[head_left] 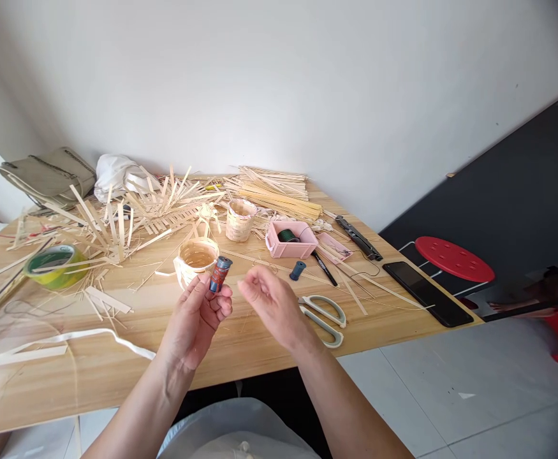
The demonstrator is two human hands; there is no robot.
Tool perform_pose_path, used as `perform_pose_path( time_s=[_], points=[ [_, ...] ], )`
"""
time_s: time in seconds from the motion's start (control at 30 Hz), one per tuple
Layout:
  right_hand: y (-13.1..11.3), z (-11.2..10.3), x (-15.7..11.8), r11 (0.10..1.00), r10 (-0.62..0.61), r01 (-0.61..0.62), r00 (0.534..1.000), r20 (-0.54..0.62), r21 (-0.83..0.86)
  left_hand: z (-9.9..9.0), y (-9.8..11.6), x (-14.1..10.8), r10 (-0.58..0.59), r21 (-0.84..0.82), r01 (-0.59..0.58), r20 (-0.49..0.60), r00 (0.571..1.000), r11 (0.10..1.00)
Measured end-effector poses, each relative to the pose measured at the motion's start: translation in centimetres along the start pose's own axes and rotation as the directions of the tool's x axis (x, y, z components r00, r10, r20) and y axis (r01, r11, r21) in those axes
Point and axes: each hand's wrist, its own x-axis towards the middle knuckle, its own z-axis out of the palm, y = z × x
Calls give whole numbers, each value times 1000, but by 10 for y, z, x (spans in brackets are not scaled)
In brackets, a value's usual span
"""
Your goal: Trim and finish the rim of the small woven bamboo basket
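My left hand (197,315) grips a small spool (219,275), dark blue with reddish-orange winding, between thumb and fingers above the table. To its right, my right hand (273,303) is closed in a pinch; whatever may be between thumb and forefinger is too fine to make out. Just behind the spool stands a small woven basket (197,256) with a pale strip hanging at its side. A second woven basket (240,220) is farther back. Another dark blue spool (297,270) stands on the table beyond my right hand. Scissors (326,319) lie beside my right wrist, their blades partly hidden.
A pink box (291,242) holds a dark green spool. Near it lie a black pen (325,268), a utility knife (358,238) and a phone (426,293). Loose wooden strips (164,204) cover the back left, with a tape roll (55,266). A red stool (455,259) stands right.
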Motion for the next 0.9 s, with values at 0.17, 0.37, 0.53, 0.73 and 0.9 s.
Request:
perform_pose_path(
  time_s=[0.17, 0.37, 0.53, 0.73, 0.9],
  points=[
    [-6, 5, -1, 986, -168, 166, 981, 96, 26, -1, 0, 0, 17, 13, -18, 15, 1000, 1000],
    [9, 1, 7, 993, -117, 117, 993, -11, 5, -3, 4, -1, -92, 18, 91, 94, 991, 996],
    [12, -8, 20, 985, -89, 102, 991, -100, 136, -8, 8, -1, -84, 191, 56, 144, 986, 980],
    [1, -15, 18, 910, -95, 162, 978, -188, 382, -21, 10, 8, 307, 484, -305, 76, 949, 821],
    [1, -8, 7, 697, 115, -84, 993, 4, 712, -17, 7, 10, 356, 397, -339, 32, 934, 853]
  ],
)
